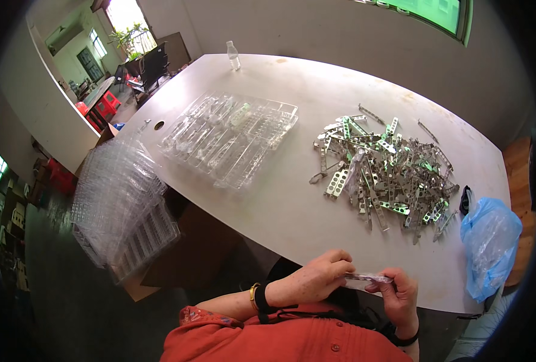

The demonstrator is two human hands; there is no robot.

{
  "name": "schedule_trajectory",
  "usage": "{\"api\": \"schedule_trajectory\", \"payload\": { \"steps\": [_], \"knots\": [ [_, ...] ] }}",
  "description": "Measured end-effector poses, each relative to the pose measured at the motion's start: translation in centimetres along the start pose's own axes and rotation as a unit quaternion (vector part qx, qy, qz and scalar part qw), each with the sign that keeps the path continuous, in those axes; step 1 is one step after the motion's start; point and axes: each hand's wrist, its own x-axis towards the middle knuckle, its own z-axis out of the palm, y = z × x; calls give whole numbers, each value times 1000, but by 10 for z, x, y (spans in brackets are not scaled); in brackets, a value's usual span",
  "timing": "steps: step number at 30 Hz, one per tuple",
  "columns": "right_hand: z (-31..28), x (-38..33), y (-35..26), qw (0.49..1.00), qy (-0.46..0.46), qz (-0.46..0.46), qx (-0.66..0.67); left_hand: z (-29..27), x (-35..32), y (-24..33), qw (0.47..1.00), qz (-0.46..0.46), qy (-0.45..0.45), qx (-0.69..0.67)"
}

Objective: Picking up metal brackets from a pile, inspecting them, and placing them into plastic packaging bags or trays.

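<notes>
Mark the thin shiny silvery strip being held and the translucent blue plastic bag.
Thin shiny silvery strip (364, 277), head view: its exposed middle.
Translucent blue plastic bag (490, 242), head view: middle of its bulging side.

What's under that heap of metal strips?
The white table shows all around the metal strips; anything else beneath them is covered and can't be seen.

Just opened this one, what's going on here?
A person at a table holds a thin, shiny piece between the left hand and right hand, near the table's edge. Beyond the hands lies a loose pile of metal strips, with a blue bag to its right. Farther left sits a clear tray with pieces in some slots.
</notes>
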Motion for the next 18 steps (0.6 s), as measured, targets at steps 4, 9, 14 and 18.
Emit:
{"api": "schedule_trajectory", "payload": {
  "steps": [4,9,14,18],
  "knots": [
    [1,-1,1,1000,-8,0,17,-3,2,3,998,-18,-41,-47],
    [0,-1,-6,998,-37,2,41,-3,9,13,993,-32,-86,-72],
    [0,0,-3,995,-45,52,78,-9,13,18,992,-44,-79,-82],
    [7,6,-12,981,20,50,187,-39,22,18,999,-34,-38,17]
  ]
}}
